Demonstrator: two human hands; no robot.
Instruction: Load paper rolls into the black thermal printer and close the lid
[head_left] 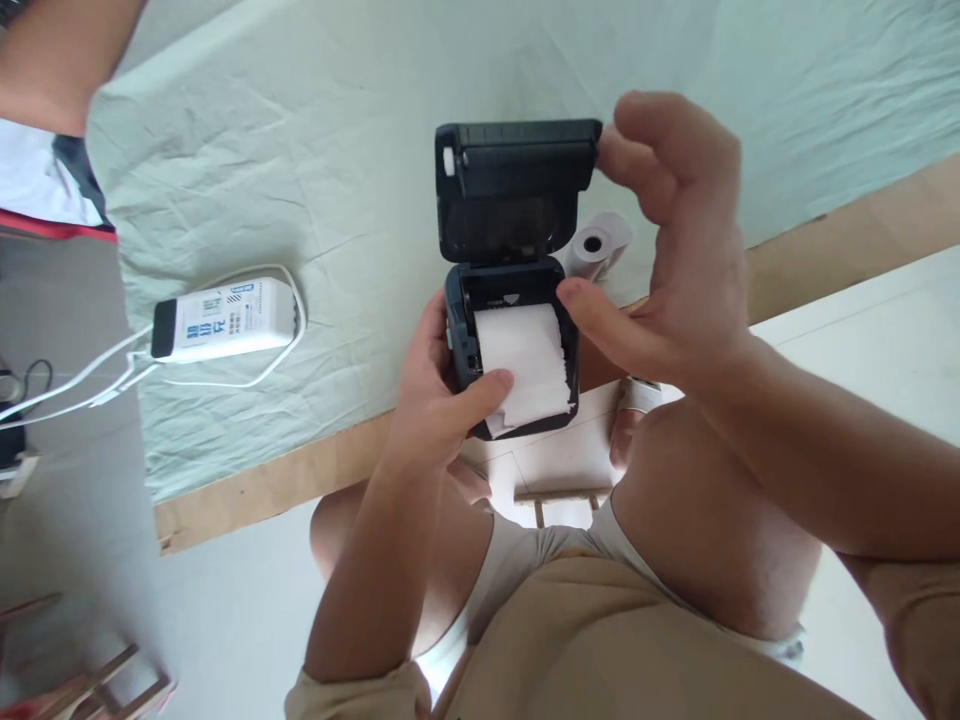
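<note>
Black, lid (510,190) raised, the printer (525,283) sits mid-frame, clamped in the left hand (435,395) with thumb (484,395) on its white paper (529,355); the right hand (682,250) spreads apart at the lid's right corner.

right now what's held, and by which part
The left hand holds the black printer by its left side; the right hand is at the open lid.

Left hand (435,390): fingertips, bar the thumb's, hidden beneath the printer (517,278). Paper roll (579,258) part-hidden behind it. Print (504,300) inside too small to read. White cables (75,379) cut by left edge (another person's arm (60,60) too). Wooden frame (101,675), lower left, blurred.
</note>
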